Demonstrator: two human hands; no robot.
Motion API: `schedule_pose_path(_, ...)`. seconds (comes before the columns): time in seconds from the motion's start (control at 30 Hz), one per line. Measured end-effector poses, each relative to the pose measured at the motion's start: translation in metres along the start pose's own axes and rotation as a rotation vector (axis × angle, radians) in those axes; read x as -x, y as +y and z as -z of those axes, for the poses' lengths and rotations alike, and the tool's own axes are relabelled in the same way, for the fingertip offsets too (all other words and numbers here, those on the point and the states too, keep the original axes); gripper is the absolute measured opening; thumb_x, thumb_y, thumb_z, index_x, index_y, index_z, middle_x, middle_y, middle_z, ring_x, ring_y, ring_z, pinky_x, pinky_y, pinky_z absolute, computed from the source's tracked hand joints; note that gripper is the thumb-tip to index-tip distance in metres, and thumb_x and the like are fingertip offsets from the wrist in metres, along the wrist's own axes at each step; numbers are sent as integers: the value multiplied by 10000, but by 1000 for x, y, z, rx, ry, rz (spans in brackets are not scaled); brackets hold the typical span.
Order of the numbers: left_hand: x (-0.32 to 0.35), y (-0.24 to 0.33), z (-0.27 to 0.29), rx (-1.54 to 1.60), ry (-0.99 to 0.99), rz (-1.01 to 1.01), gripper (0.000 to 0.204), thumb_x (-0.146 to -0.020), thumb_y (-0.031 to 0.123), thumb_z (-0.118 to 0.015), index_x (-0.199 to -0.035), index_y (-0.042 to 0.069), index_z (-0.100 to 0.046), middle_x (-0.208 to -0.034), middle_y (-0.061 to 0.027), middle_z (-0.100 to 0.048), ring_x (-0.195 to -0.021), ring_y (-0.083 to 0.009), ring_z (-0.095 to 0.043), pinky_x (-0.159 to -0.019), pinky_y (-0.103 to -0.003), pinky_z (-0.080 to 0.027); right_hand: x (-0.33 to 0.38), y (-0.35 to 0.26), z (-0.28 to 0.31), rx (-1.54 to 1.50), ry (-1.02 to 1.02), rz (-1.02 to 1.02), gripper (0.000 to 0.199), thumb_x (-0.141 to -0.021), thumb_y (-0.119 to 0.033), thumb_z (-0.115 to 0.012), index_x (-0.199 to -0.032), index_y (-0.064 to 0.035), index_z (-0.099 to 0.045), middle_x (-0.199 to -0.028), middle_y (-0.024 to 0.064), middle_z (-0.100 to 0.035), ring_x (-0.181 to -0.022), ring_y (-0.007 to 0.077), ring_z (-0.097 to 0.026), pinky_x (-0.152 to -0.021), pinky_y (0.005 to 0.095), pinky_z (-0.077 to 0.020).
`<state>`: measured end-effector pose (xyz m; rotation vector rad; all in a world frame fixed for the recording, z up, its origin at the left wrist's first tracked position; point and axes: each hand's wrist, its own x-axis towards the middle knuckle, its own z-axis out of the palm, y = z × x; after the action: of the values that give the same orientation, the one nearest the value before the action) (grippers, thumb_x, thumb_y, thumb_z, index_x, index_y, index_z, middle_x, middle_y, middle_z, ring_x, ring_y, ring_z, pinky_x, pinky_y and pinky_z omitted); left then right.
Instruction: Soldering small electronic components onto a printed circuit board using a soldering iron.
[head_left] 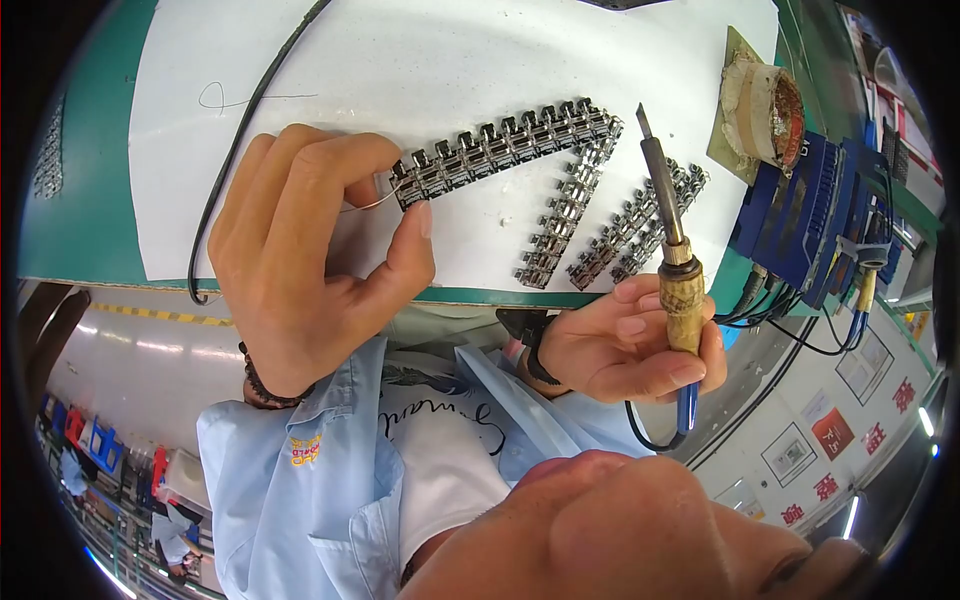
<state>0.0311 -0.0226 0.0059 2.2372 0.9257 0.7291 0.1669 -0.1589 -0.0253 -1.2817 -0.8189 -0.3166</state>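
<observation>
My left hand (310, 235) is closed at the near end of a row of small black-and-metal connectors (480, 155), thumb and fingers on either side of it. A thin solder wire (372, 204) runs out from between these fingers to the row's end. In my right hand (640, 345) is a soldering iron (683, 300), gripped by its stained handle with the tip pointing up and away, apart from the connectors. A second connector row (568, 215) meets the far end of the first at an angle. Two further rows (625, 235) lie right of it, partly behind the iron.
White paper (440, 60) covers much of the green bench (105, 220). A black cable (255, 110) crosses its left side, near a loose thin wire (255, 96). At the right stand a round solder pot (765, 115) on a board and a blue soldering station (800, 220) with cables.
</observation>
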Motion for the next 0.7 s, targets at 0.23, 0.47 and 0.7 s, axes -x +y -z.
schedule_pose_path(0.23,1,2,-1,-7,4,-2,261,-652,48,-707,-900,35,-629,-744,-54,-547,-629,-163,-480,-552,-272,-333,-1,-1,1,-34,6,2,335,-1027,-334,-377,-1096,-12,-440,-609,26,-437,-570,126,-399,-538,241,-399)
schedule_pose_path(0.47,0,2,-1,-9,10,-3,260,-649,48,-711,-895,32,-629,-742,-55,-547,-628,-163,-486,-550,-272,-334,-2,0,2,19,-6,17,324,-1024,-326,-390,-1100,-15,-443,-609,26,-434,-569,118,-395,-541,235,-400)
schedule_pose_path(0.7,0,1,0,-20,2,-21,265,-640,39,-713,-890,30,-626,-731,-56,-541,-636,-165,-503,-545,-274,-345,0,-1,2,-36,11,-23,317,-1024,-318,-392,-1107,-16,-443,-613,28,-438,-573,113,-398,-545,229,-401)
